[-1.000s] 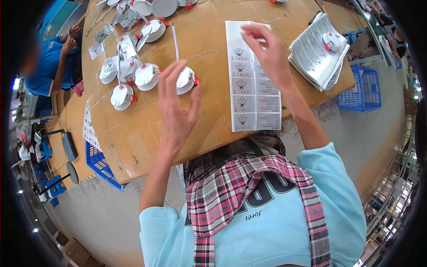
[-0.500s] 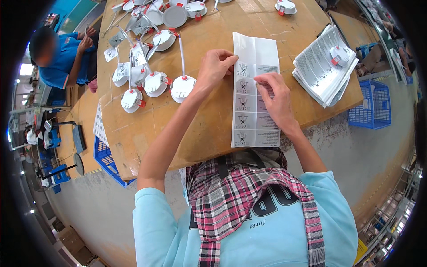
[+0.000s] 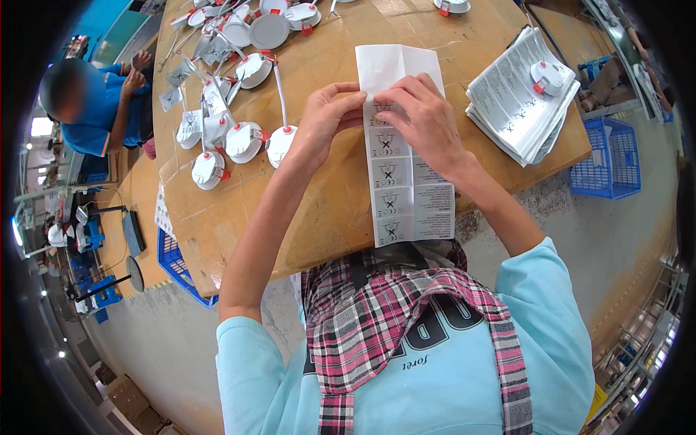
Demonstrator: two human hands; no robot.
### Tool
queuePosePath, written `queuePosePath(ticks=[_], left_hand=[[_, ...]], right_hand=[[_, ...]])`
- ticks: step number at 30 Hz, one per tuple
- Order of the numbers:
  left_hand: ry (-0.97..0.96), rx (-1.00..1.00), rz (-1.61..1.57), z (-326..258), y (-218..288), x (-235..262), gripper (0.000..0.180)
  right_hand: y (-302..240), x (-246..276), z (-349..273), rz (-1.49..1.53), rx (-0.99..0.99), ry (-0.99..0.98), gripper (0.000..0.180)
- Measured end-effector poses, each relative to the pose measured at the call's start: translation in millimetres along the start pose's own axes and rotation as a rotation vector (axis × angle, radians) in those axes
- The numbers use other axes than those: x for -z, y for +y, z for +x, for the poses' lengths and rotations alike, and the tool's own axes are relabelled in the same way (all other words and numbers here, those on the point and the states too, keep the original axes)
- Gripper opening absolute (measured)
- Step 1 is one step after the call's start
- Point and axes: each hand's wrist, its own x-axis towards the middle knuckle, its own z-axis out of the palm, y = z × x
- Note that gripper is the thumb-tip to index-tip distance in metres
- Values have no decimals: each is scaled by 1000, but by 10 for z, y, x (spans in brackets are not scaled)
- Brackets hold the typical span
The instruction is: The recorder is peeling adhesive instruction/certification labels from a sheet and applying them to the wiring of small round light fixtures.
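A long white printed sheet (image 3: 408,185) with rows of small label squares lies on the cardboard-covered table (image 3: 341,210). My left hand (image 3: 324,122) pinches its left edge near the top, fingers curled over the paper. My right hand (image 3: 424,116) presses down on the same upper part from the right, fingertips meeting the left hand's. Just left of my left hand lies a round white lamp fitting (image 3: 279,143) with a red clip and a white cable.
Several more white round fittings (image 3: 217,138) are spread over the table's left and far side. A stack of printed leaflets (image 3: 518,101) with one fitting on top sits at the right. A person in blue (image 3: 94,109) sits at far left. Blue crates (image 3: 605,159) stand on the floor.
My left hand left the round fitting and moved right onto the sheet. Both hands now meet at the sheet's upper part, which has shifted slightly.
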Motion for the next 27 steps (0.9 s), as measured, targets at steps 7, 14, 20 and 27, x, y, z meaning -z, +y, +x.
queuePosePath(ticks=[7, 14, 20, 27], left_hand=[[66, -89, 155, -26, 34, -56, 51], [150, -204, 144, -26, -42, -94, 53], [131, -160, 86, 13, -86, -92, 51], [135, -199, 112, -23, -73, -97, 53]], right_hand=[[26, -8, 55, -37, -17, 17, 14], [-94, 69, 123, -138, 43, -19, 13], [-89, 89, 141, -178, 105, -42, 16], [-133, 94, 145, -169, 92, -33, 18]])
